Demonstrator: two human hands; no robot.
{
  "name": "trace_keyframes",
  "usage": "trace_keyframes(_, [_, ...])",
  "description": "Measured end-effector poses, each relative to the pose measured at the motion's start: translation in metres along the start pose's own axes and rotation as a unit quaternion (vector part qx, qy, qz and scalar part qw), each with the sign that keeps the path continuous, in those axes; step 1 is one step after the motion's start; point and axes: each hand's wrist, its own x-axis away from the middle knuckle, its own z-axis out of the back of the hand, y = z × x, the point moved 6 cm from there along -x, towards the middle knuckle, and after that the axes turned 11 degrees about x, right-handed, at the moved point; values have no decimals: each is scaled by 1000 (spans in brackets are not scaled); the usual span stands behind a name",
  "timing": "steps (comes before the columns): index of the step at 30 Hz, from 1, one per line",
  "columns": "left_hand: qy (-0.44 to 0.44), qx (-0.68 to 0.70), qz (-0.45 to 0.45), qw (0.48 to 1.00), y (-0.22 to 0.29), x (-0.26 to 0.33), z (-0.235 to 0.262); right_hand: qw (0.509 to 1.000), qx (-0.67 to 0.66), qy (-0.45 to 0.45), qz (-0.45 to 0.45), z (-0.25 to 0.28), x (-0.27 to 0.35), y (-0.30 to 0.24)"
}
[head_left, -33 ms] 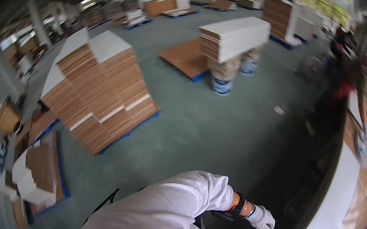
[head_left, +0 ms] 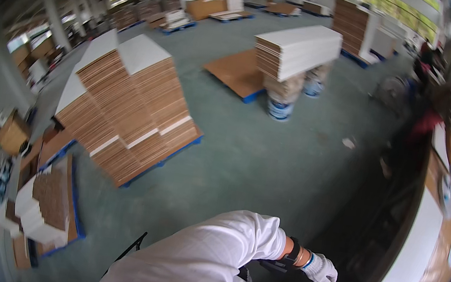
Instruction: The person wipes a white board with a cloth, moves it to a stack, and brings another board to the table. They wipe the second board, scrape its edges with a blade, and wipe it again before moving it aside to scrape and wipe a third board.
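One gloved hand (head_left: 321, 270) is showing in the head view, at the end of a white long sleeve (head_left: 202, 265) that is crossing the lower middle of the picture, with a dark band and an orange band at the wrist. Which of the person's arms this is, I cannot tell with certainty. The white knitted glove is looking loosely curled, with the fingers together and bending downward; it is holding nothing and touching nothing that I can see. The other hand is not appearing.

The room is a large warehouse hall with a grey-green concrete floor (head_left: 268, 164) and white pillars at the far side. On the left, a tall tilted-looking stack of brown cardboard sheets (head_left: 132, 110) is standing on a blue pallet, some white sheets lying on top. Further back, a thick pile of white-topped boards (head_left: 299, 50) is resting on two white buckets (head_left: 281, 100) — beside it a flat brown sheet (head_left: 238, 70) is lying on the floor. More stacks are standing along the far wall.

At the right edge, a long workbench with a white and brown top (head_left: 425, 238) is running beside the gloved hand, near it but not touching. Another person in dark and red clothing (head_left: 422, 117) is standing further along this bench — details are blurred there.
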Motion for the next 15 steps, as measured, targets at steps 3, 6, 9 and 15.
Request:
trace_keyframes(3, [92,-3,6,996,-27,53,67,995,-37,21,91,8,-79,-64])
trace_keyframes(6, [174,-18,43,984,-54,92,106,991,-109,-12,72,-15,-140,-84])
trace_keyframes(9, [239,-12,72,968,-82,126,129,992,-96,-17,81,49,-184,-133])
trace_keyframes(15, [237,-16,105,966,-89,102,158,923,140,102,345,-7,-194,-124])
